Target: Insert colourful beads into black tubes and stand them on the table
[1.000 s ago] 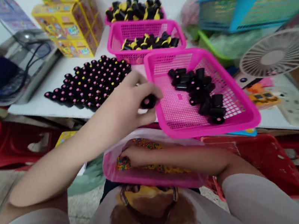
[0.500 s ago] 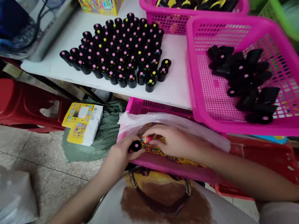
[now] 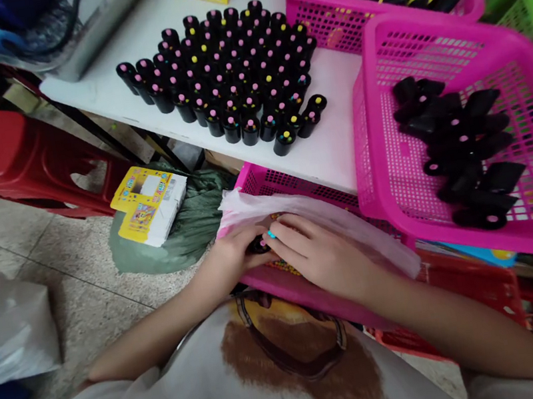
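1. My left hand [image 3: 228, 259] is curled round one black cup [image 3: 257, 245], thumb and fingers closed on its side.
2. My right hand [image 3: 328, 254] has its fingertips gathered at the cup's mouth, a blue bead [image 3: 272, 233] showing there; whether more beads sit under those fingers I cannot tell.
3. The cup lies between my hands, just left of my right fingertips. Its mouth tips up toward me, a pink dot visible within; my fingers hide most of its length, so I can't judge exactly how its long axis slants. My left hand has the grip, my right is at the opening.
4. Right below, loose coloured beads [image 3: 285, 267] show in a pink tub [image 3: 307, 295] at my lap, with plastic film [image 3: 319, 211] along its far side.
5. Beyond, a block of standing cups [image 3: 250, 133] fills part of the white table [image 3: 99, 101], mouths up, dots showing.
6. To my right, a pink basket [image 3: 384, 208] holds tumbled black cups [image 3: 465, 144].
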Tool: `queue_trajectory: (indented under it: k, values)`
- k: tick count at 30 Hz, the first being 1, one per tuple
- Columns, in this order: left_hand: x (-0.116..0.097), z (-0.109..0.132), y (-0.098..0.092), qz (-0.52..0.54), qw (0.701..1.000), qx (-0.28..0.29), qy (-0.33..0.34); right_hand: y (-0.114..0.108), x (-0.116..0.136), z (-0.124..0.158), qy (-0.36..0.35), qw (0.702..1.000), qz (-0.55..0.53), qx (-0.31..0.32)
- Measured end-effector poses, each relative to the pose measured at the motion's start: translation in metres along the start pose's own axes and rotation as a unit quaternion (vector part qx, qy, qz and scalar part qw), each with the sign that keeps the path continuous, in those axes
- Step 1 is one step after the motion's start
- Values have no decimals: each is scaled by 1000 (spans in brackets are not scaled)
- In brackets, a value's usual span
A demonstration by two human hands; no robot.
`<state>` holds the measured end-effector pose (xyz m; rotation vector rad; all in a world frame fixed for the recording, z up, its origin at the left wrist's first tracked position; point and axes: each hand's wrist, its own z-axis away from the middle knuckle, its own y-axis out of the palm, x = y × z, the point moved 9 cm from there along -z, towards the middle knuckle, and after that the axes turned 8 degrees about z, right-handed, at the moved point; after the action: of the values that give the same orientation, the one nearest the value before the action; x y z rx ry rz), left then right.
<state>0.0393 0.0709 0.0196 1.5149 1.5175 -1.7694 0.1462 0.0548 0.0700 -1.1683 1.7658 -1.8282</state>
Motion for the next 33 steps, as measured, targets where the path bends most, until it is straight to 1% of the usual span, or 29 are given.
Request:
queue_trajectory:
  k: [3,6,9,12,14,15,17,19,21,23,24,26,27,29,30,31,33]
  values:
    - [2,0,1,4,1000,1,10,0,-1,5,-5,1000,6,5]
    - [4,1,3,9,1000,3,25,10,-4,10,-9,999,8,32]
    - [4,1,7,21,999,8,40,17,-11,13,10,999,-23,46]
    - [1,-1,8,28,998,7,47,10,-15,11,18,997,-65,35]
    - [-4,-3,1,22,998,-11,59,0,-17,8,17,996,-89,16]
    - [-7,-4,-7,12,997,-28,69,-6,-18,8,18,995,-99,0]
    - [-11,-7,-33,-22,994,-71,82,-14,-25,9,28,993,-112,-30]
    - [-11,-15,-72,-71,987,-119,79,-9,-35,13,53,991,-120,-36]
    - [-7,-30,-125,-125,975,-173,56,8,-47,18,84,988,-128,-9]
    - [2,-53,-185,-171,959,-228,4,34,-54,21,108,983,-140,43]
    - [10,-67,-215,-188,949,-250,-34,47,-56,22,116,980,-147,72]
    - [29,-100,-267,-207,936,-265,-107,70,-57,23,129,971,-153,130]
    - [38,-118,-287,-213,932,-262,-134,80,-56,23,135,967,-152,156]
    - [54,-152,-316,-225,926,-254,-166,94,-57,21,145,960,-146,190]
    - [62,-168,-325,-229,925,-245,-177,99,-58,20,147,958,-142,201]
    - [69,-181,-331,-231,925,-236,-187,103,-58,18,147,957,-138,208]
    - [85,-200,-332,-232,926,-204,-218,109,-61,14,141,959,-118,216]
